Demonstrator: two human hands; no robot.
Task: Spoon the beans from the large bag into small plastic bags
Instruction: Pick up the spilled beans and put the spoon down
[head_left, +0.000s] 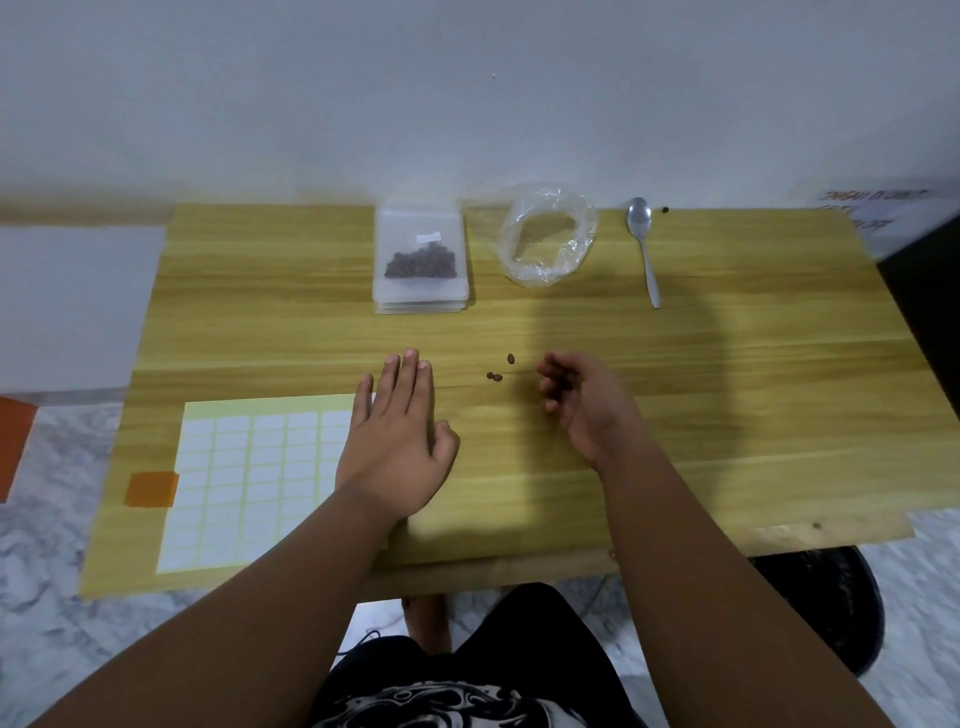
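Observation:
A clear large bag (548, 235) lies crumpled and open at the back of the wooden table (727, 415); it looks empty. Left of it, a small bag holding dark beans (420, 258) rests on a stack of flat small bags (422, 304). A metal spoon (644, 249) lies to the right of the large bag. Three loose beans (500, 370) lie on the table between my hands. My left hand (397, 441) lies flat, fingers straight. My right hand (582, 402) is curled, with dark beans showing between its fingertips.
A sheet of white sticker labels (249, 478) with an orange tape patch (150, 488) lies at the front left, partly under my left hand. A stray bean (665, 210) sits by the wall. A black object (930, 291) stands at the table's right edge.

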